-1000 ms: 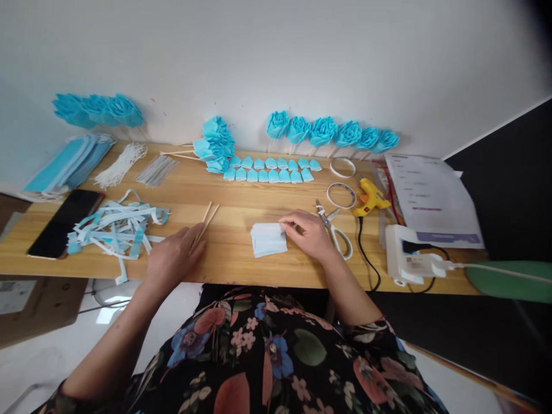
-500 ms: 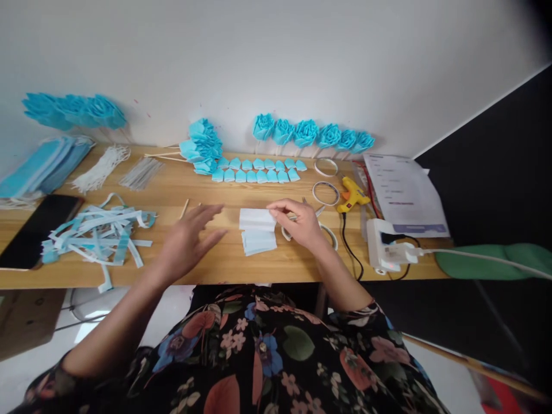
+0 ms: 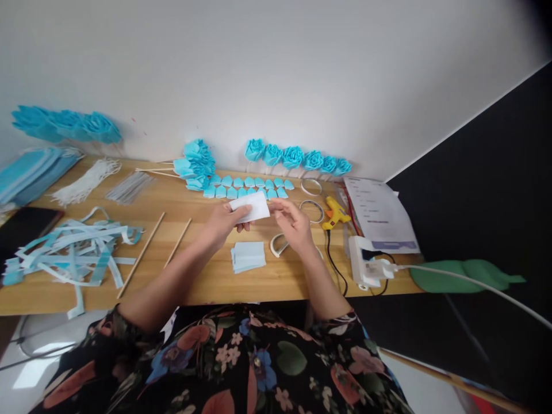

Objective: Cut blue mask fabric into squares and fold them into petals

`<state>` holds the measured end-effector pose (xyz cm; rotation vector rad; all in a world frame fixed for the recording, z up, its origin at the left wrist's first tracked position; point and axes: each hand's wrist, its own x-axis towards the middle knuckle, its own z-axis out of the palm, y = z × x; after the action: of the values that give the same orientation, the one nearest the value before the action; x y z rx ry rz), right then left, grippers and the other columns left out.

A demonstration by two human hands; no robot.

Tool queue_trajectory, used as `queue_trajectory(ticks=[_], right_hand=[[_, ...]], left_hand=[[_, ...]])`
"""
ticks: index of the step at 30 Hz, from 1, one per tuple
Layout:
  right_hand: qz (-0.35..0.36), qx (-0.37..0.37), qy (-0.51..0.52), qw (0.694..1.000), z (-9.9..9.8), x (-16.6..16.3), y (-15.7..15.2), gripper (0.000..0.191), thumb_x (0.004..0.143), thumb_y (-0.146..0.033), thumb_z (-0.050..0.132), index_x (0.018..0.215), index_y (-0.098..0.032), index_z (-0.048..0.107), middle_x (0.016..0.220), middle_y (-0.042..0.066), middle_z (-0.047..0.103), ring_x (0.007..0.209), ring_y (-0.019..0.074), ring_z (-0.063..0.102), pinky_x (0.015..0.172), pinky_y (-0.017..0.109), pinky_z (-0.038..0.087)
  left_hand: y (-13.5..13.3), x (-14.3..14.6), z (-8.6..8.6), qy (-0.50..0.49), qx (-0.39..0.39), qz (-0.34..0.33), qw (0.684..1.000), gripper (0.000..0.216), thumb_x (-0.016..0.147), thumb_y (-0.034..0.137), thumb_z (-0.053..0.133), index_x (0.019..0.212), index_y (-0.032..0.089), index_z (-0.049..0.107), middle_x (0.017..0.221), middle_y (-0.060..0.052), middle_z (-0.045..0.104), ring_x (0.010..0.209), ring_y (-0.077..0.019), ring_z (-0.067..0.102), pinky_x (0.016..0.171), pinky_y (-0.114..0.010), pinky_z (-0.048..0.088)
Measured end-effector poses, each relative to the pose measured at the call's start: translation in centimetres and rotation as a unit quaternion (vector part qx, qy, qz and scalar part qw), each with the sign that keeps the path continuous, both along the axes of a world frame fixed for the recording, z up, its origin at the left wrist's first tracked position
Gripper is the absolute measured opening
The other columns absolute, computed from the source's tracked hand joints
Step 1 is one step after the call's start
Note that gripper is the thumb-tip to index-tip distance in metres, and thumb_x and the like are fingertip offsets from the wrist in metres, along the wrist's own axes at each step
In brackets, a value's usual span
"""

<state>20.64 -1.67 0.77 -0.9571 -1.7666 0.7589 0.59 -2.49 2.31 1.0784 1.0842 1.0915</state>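
My left hand (image 3: 226, 221) holds a white rectangular fabric piece (image 3: 257, 207), thumb on top and fingers beneath, raised over the table. By the piece's right edge is my right hand (image 3: 295, 224), its fingers bent but apart; whether a fingertip touches the edge I cannot tell. Below the hands lies a small stack of pale blue rectangles (image 3: 249, 256). Scissors (image 3: 279, 245) rest partly hidden under my right hand. Beyond the held piece are two rows of cut blue petals (image 3: 238, 182).
Blue fabric roses (image 3: 292, 156) stand along the wall. At right are tape rings (image 3: 311, 211), a yellow glue gun (image 3: 334, 213), and a power strip (image 3: 362, 261). At left are cut strips (image 3: 81, 247), wooden sticks (image 3: 142, 253), wires (image 3: 129, 188) and folded masks (image 3: 37, 172).
My left hand has come in from the left and taken hold of the white piece, now lifted off the stack. My right hand's pinch on it has loosened. The camera view has shifted.
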Motion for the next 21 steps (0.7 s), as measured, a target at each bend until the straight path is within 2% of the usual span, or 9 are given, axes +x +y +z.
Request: queue_trajectory(ticks=[3,6,10,12,21], right_hand=[[0.003,0.014,-0.034,0.999,-1.2,0.0,-0.2,0.032,0.092,-0.024,0.057,0.122,-0.030,0.066,0.113,0.003,0.073,0.098,0.0180,0.069,0.086,0.034,0.057],[0.021,0.026,-0.062,0.998,-1.7,0.0,-0.3,0.030,0.091,-0.025,0.060,0.120,-0.031,0.067,0.110,0.002,0.072,0.084,0.0155,0.068,0.082,0.033,0.056],[0.027,0.041,-0.086,0.995,-1.7,0.0,-0.2,0.013,0.092,-0.030,0.063,0.101,-0.027,0.072,0.098,0.002,0.072,0.081,0.0163,0.065,0.079,0.034,0.054],[0.019,0.041,-0.089,0.995,-1.6,0.0,-0.2,0.011,0.092,-0.032,0.063,0.095,-0.026,0.072,0.093,0.003,0.073,0.082,0.0172,0.065,0.079,0.034,0.054],[-0.021,-0.003,-0.074,0.997,-1.6,-0.4,-0.6,0.012,0.091,-0.033,0.062,0.091,-0.024,0.070,0.088,0.001,0.073,0.078,0.0159,0.065,0.077,0.031,0.054]], left_hand=[[-0.1,0.0,-0.8,0.015,0.003,0.016,1.000,0.029,0.078,0.038,0.066,0.065,0.013,0.063,0.052,-0.003,0.061,0.045,-0.0099,0.049,0.048,-0.024,0.037],[-0.5,-0.2,-1.2,0.040,0.004,0.019,0.999,0.029,0.079,0.039,0.066,0.067,0.013,0.064,0.053,-0.002,0.061,0.045,-0.0091,0.048,0.048,-0.023,0.035],[-0.8,-0.1,-1.1,0.045,0.015,-0.006,0.999,0.028,0.079,0.040,0.066,0.069,0.013,0.063,0.055,-0.002,0.062,0.047,-0.0095,0.049,0.047,-0.023,0.036],[-0.9,0.0,-1.1,0.046,0.018,-0.015,0.999,0.027,0.079,0.039,0.066,0.071,0.013,0.064,0.059,-0.003,0.064,0.048,-0.0102,0.051,0.048,-0.023,0.038],[-0.9,0.1,-1.4,0.079,0.028,-0.036,0.996,0.031,0.082,0.042,0.063,0.072,0.013,0.065,0.061,-0.004,0.064,0.051,-0.0112,0.053,0.051,-0.024,0.041]])
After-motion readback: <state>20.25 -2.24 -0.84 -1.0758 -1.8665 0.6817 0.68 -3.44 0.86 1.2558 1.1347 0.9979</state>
